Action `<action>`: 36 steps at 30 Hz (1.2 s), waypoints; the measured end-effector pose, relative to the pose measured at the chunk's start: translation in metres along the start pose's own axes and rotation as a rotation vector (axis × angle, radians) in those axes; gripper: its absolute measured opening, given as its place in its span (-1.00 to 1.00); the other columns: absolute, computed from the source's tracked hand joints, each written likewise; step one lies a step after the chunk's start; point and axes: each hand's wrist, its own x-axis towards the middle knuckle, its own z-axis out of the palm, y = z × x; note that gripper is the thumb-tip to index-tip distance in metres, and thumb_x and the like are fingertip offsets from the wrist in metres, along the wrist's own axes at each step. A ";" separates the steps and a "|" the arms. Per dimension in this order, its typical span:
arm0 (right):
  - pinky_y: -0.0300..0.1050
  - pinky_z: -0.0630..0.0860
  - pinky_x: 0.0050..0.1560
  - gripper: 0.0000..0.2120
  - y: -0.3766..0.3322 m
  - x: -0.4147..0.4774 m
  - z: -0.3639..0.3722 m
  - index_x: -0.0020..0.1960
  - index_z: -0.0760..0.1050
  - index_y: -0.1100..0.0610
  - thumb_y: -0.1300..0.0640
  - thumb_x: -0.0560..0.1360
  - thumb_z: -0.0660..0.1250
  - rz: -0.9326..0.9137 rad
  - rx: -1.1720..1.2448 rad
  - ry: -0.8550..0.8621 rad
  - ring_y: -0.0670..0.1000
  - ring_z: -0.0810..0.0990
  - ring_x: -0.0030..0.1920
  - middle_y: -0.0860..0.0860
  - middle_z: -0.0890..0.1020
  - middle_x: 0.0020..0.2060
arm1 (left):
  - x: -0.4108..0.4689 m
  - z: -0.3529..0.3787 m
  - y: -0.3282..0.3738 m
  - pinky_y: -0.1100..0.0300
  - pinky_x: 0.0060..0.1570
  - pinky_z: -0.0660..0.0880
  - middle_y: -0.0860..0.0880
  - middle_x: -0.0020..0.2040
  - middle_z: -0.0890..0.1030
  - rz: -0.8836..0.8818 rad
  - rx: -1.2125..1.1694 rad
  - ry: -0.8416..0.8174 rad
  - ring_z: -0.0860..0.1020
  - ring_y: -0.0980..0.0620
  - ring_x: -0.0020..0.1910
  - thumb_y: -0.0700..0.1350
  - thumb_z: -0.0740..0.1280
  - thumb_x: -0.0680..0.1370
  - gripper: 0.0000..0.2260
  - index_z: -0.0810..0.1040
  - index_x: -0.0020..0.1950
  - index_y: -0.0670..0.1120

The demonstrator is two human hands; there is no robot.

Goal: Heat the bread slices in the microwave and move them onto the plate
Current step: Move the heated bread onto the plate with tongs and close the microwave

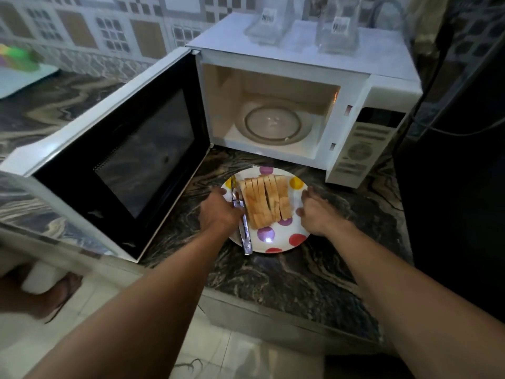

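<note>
Several bread slices (265, 199) lie in a row on a white plate with coloured dots (284, 239), which rests on the dark marble counter in front of the white microwave (352, 124). The microwave door (123, 160) stands wide open to the left, and the glass turntable (273, 123) inside carries nothing. Metal tongs (244, 231) lie on the plate's left side. My left hand (218, 212) is at the plate's left rim, over the tongs, fingers curled at the edge. My right hand (317, 212) is at the plate's right rim, fingers spread. Whether either hand grips the plate is unclear.
Two clear plastic containers (300, 26) stand on top of the microwave. A dark tall appliance (459, 160) and a cable flank the right side. A cutting board with green items (19, 69) lies at far left. The counter edge (273, 305) runs below the plate.
</note>
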 end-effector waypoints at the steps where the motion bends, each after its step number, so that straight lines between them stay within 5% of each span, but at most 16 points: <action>1: 0.11 0.37 0.39 -0.46 0.002 0.001 0.000 0.56 0.17 0.19 0.09 0.64 0.23 0.000 0.007 0.015 0.16 0.39 0.41 0.14 0.29 0.50 | 0.002 0.002 -0.001 0.04 0.18 0.46 -0.12 0.15 0.67 -0.009 -0.009 -0.002 0.54 -0.17 0.27 0.02 0.57 0.37 -0.40 0.46 0.35 -0.01; 4: 0.08 0.45 0.29 -0.54 0.007 0.005 -0.002 0.47 0.31 0.16 0.09 0.62 0.28 -0.027 0.010 0.040 0.17 0.47 0.32 0.13 0.40 0.41 | 0.003 0.004 -0.004 0.06 0.19 0.46 -0.07 0.09 0.69 -0.005 -0.030 0.010 0.57 -0.12 0.22 0.05 0.58 0.35 -0.36 0.48 0.38 -0.03; 8: 0.09 0.43 0.29 -0.49 0.013 0.013 -0.005 0.48 0.31 0.09 0.03 0.58 0.35 -0.024 0.011 0.059 0.20 0.41 0.34 0.14 0.40 0.35 | 0.006 -0.013 -0.012 0.06 0.10 0.56 -0.01 -0.05 0.72 0.007 0.000 0.118 0.64 -0.07 0.09 0.08 0.43 0.43 -0.55 0.53 0.31 0.03; 12: 0.06 0.50 0.22 -0.44 0.014 0.024 -0.015 0.41 0.39 0.04 0.01 0.47 0.48 0.037 0.152 0.027 0.22 0.52 0.23 0.16 0.48 0.26 | 0.014 -0.023 -0.021 0.04 0.05 0.60 -0.07 0.02 0.70 -0.004 0.135 -0.061 0.65 -0.10 0.03 -0.04 0.55 0.34 -0.50 0.61 0.26 -0.01; 18: 0.04 0.58 0.11 -0.58 0.024 0.028 -0.014 0.18 0.59 0.10 0.16 0.36 0.60 0.088 0.439 -0.030 0.08 0.64 0.01 0.06 0.68 0.05 | 0.030 -0.021 -0.031 -0.10 0.05 0.64 -0.10 -0.06 0.71 -0.062 -0.029 -0.190 0.68 -0.12 -0.03 -0.07 0.61 0.07 -0.36 0.67 0.16 -0.09; 22: 0.04 0.58 0.09 -0.48 0.027 0.024 -0.016 0.21 0.48 0.09 0.15 0.33 0.62 0.115 0.590 -0.021 0.07 0.61 0.05 0.01 0.63 0.05 | 0.033 -0.026 -0.031 -0.15 0.08 0.62 -0.16 0.07 0.68 -0.101 -0.236 -0.256 0.66 -0.15 0.02 -0.27 0.55 0.24 -0.44 0.59 0.24 -0.19; 27: 0.10 0.60 0.11 -0.35 0.027 0.009 -0.019 0.37 0.36 0.04 0.27 0.39 0.56 0.069 0.852 -0.068 0.01 0.64 0.02 -0.04 0.63 0.00 | 0.025 -0.034 -0.022 -0.07 -0.01 0.61 -0.16 0.16 0.58 -0.091 -0.403 -0.318 0.60 -0.17 0.10 -0.34 0.35 0.49 -0.53 0.38 0.36 -0.07; 31: 0.03 0.64 -0.10 -0.30 0.023 -0.007 -0.023 0.46 0.34 -0.03 0.35 0.44 0.49 0.019 1.044 -0.108 0.02 0.68 0.03 -0.01 0.68 0.04 | 0.024 -0.042 -0.015 0.08 -0.19 0.55 -0.13 0.13 0.56 -0.060 -0.445 -0.373 0.59 -0.11 0.04 -0.37 0.30 0.51 -0.56 0.32 0.31 -0.03; 34: -0.04 0.62 -0.21 -0.29 0.020 -0.021 -0.028 0.49 0.32 -0.10 0.36 0.47 0.45 -0.009 1.084 -0.154 0.04 0.68 0.06 0.01 0.68 0.10 | 0.025 -0.052 -0.013 0.01 -0.10 0.59 -0.16 0.15 0.57 -0.035 -0.478 -0.404 0.60 -0.12 0.05 -0.38 0.32 0.46 -0.52 0.34 0.32 -0.06; 36: -0.17 0.56 -0.39 -0.30 0.017 -0.033 -0.034 0.51 0.29 -0.06 0.38 0.50 0.41 -0.020 1.073 -0.156 -0.05 0.69 -0.14 0.07 0.67 0.05 | 0.021 -0.060 -0.008 -0.01 -0.06 0.58 -0.14 0.16 0.56 -0.032 -0.522 -0.426 0.59 -0.13 0.08 -0.39 0.29 0.47 -0.53 0.35 0.33 -0.06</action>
